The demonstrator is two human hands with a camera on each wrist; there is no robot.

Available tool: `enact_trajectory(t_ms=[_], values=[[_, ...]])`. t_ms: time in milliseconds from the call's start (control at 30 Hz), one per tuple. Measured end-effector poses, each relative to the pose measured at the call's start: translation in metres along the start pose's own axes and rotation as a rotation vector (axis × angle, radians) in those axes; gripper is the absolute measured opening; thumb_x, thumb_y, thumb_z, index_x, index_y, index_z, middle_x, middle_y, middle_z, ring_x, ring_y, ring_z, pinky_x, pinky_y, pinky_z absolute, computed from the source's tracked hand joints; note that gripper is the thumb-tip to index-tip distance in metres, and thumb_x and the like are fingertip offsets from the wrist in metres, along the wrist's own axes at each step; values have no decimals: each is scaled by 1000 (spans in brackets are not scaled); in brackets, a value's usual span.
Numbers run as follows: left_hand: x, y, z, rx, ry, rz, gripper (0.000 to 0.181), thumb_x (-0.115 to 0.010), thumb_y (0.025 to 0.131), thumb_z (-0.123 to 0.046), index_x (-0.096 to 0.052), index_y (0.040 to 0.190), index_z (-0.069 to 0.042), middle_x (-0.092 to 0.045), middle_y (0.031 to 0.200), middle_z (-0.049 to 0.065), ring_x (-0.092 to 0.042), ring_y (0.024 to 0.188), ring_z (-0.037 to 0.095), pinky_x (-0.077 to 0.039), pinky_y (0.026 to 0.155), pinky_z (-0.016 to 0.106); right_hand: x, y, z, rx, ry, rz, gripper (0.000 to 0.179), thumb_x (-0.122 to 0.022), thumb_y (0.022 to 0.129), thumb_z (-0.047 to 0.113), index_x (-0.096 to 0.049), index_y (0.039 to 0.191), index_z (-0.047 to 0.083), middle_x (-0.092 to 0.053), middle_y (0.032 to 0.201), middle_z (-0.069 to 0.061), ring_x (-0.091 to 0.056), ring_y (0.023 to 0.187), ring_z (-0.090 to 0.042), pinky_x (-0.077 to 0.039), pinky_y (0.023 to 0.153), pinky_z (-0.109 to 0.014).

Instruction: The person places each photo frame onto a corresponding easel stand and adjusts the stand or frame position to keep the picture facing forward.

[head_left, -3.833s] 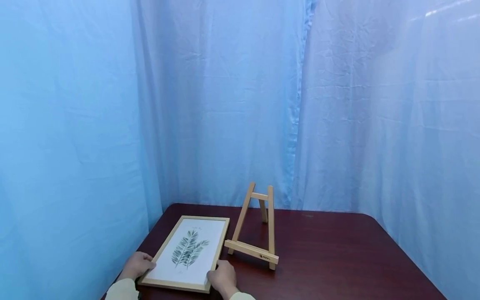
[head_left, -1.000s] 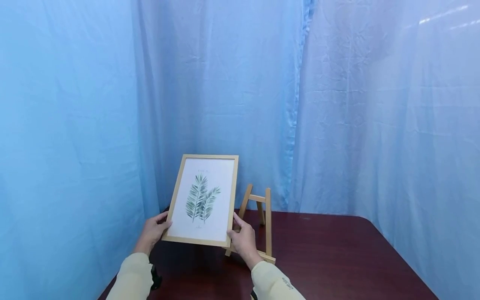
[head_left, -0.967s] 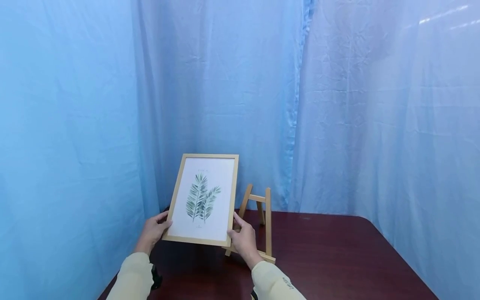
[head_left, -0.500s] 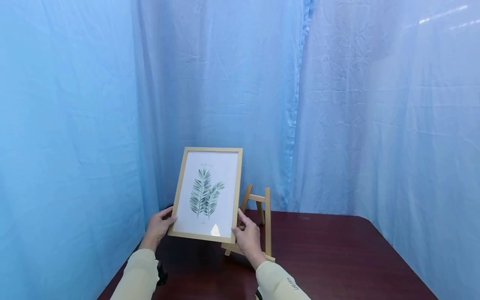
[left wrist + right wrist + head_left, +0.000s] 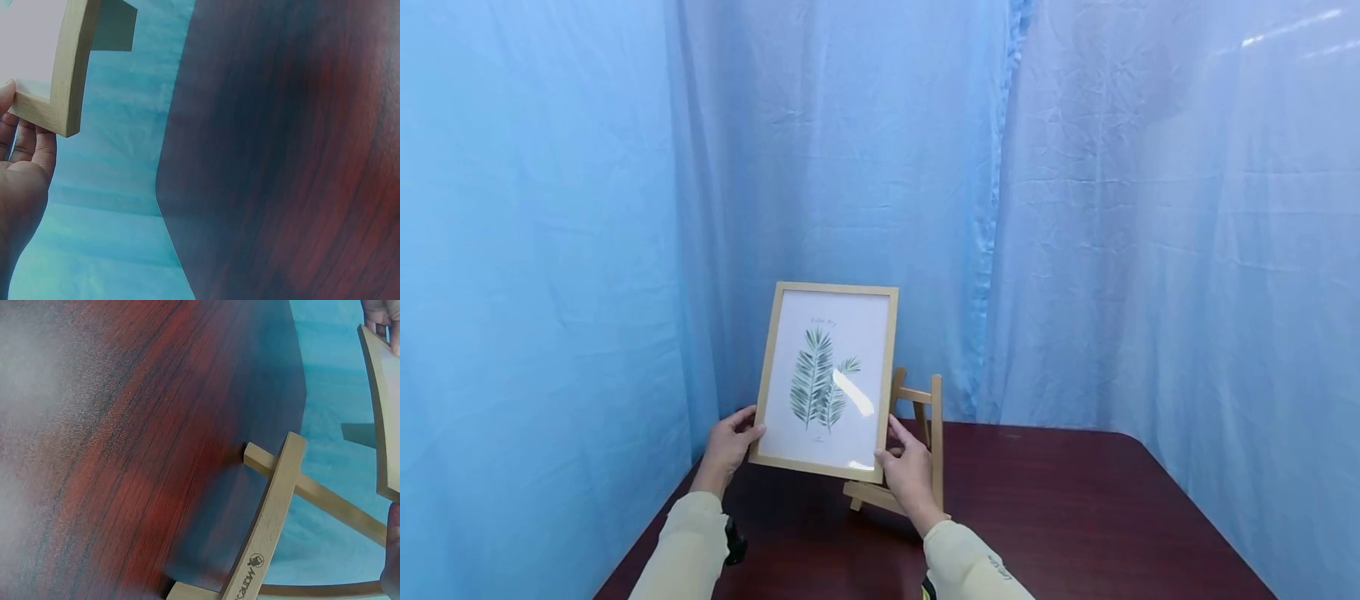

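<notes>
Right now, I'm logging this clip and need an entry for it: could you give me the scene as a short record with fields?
Left hand: pinches the picture frame by its left edge, near the bottom
Right hand: holds the right edge, low down
Frame position: raised off the table, tilted
Picture: green leaves, with glare across part of it
Easel: wooden, standing, partly hidden behind the frame
Easel ledge: frame not resting on it
Background: blue curtains

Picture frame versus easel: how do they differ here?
The picture frame is held up by the left hand and right hand; the easel stands on the table. The picture frame surrounds a leaf print, while the easel is open between its bars. Both have a pale wood look.
</notes>
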State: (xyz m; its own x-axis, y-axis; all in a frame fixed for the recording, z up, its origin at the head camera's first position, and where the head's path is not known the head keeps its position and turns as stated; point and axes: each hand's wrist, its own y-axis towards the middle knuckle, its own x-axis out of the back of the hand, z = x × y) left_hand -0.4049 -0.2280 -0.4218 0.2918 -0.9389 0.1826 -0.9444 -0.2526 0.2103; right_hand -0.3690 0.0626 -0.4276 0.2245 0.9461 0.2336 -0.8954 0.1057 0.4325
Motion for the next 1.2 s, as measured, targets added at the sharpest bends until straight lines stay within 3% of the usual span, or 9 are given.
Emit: enact_trajectory(t_ms=[200,467,767,1200], values=[[-7,0,-8,-58,4,-2,47,-64,95,-1,-52,140,6,-55,131,29,-52,116,36,-46,98,47,7,3,-2,1,47,-25,59,-69,84,-9,-56,140,3,-66,116,-19,-68,86,-27,-59,70,-33],[-18,0,-11,-87,-14,-21,44,-66,93,1,-57,136,5,-61,122,26,-54,106,30,-46,79,22,18,2,-2,29,13,-63,59,-71,83,-7,-58,139,7,-67,116,-15,-69,88,-26,-58,70,-31],[-28,0,-14,-108,-11,-30,45,-66,93,0,-56,136,6,-61,124,27,-55,108,33,-48,90,39,26,-1,-4,51,-9,-82,59,-70,87,-4,-56,142,10,-66,120,-13,-68,92,-25,-58,71,-32],[-48,-2,-18,-143,-28,-25,43,-68,90,3,-59,132,7,-63,121,26,-57,106,32,-49,88,37,42,-5,-10,58,-41,-138,59,-73,85,-2,-57,140,11,-68,117,-11,-68,93,-24,-57,73,-31]])
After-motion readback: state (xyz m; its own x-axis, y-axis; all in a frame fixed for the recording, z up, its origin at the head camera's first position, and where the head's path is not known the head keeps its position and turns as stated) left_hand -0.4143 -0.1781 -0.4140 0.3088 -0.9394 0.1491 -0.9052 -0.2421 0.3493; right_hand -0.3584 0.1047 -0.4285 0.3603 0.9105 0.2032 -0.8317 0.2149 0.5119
